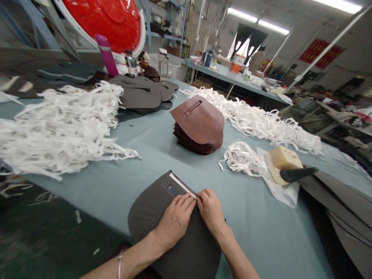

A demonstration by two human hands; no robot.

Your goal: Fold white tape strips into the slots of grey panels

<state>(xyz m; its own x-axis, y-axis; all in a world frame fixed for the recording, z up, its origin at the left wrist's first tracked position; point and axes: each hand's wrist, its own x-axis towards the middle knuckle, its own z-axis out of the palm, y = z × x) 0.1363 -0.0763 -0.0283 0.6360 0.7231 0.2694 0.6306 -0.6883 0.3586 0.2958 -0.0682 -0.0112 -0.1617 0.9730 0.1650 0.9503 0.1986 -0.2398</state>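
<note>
A dark grey leather piece (pixel 151 217) with a slot lies at the table's near edge. Along its right edge runs a white strip (pixel 182 185). My left hand (pixel 174 221) lies flat on the piece, fingers stretched toward the strip's near end. My right hand (pixel 211 211) touches the same end, its fingers pressed together on the strip. A stack of brown leather pieces (pixel 199 126) stands in the middle of the table beyond my hands.
Heaps of white strips lie at the left (pixel 61 128), back right (pixel 261 120) and a small bundle (pixel 244 157). A tan block (pixel 281 162) with a dark blade (pixel 296 173) sits right. Grey pieces (pixel 139 91), a purple bottle (pixel 106 54) and a red disc (pixel 107 19) are behind.
</note>
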